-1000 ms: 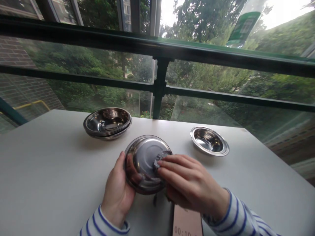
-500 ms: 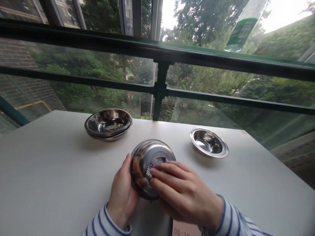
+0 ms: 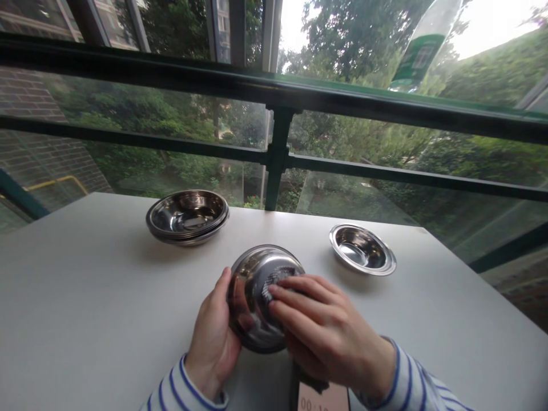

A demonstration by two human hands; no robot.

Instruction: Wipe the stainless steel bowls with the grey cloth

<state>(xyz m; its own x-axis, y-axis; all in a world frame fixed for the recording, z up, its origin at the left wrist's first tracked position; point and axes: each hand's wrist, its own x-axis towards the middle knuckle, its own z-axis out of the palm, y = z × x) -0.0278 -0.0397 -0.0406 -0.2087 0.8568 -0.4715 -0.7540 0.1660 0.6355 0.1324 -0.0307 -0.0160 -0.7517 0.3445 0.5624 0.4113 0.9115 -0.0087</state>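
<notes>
A shiny metal bowl (image 3: 250, 302) is tilted with its rounded underside up toward me, above the table's near middle. My left hand (image 3: 215, 331) grips it by the left rim, thumb along the edge. Bunched fingers of my right hand (image 3: 329, 325) press a small dark-and-white checked cloth (image 3: 269, 285) onto the bowl's base. Most of the cloth is hidden under that hand; a dark bit hangs out below the palm.
On the white table (image 3: 85, 297), a stack of metal bowls (image 3: 188, 217) stands back left and another metal bowl (image 3: 363, 251) right. A phone (image 3: 321, 398) showing a timer lies under my right wrist. Behind are a green railing (image 3: 278, 137) and a tilted-looking plastic bottle (image 3: 422, 54).
My right hand and the cloth have shifted slightly right across the bowl's base. A dark bit of cloth now shows below the palm. The left hand keeps its hold.
</notes>
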